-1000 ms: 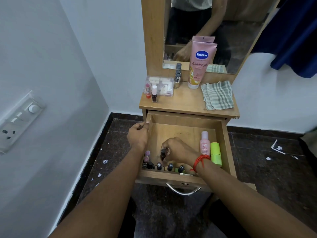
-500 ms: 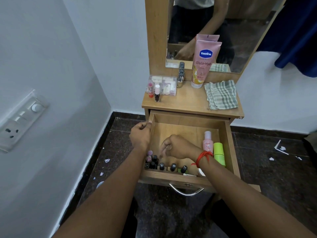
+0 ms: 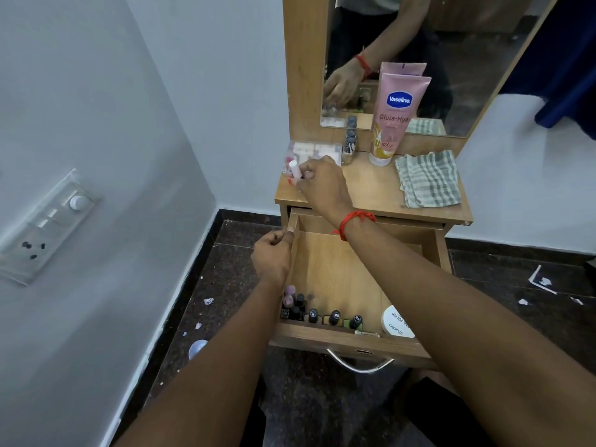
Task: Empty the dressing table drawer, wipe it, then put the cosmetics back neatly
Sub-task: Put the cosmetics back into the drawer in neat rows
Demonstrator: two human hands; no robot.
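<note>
- Several polish bottles [image 3: 335,317] and one jar [image 3: 397,321] line the drawer's [image 3: 338,269] front.
- Right hand [image 3: 324,185]: grip pinches a white-capped bottle [image 3: 293,167] beyond the drawer.
- Left hand [image 3: 272,256]: grip clasps its side wall.

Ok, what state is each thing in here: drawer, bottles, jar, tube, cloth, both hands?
drawer: pulled open.
nail polish bottles: upright, capped, rowed along the drawer's front.
white jar: lid on, at the drawer's front.
Vaseline tube: standing on its cap, against the mirror.
checked cloth: folded, on the tabletop.
white-capped bottle: upright, capped.
right hand: pinches the white-capped bottle.
left hand: grips the drawer's left wall.
</note>
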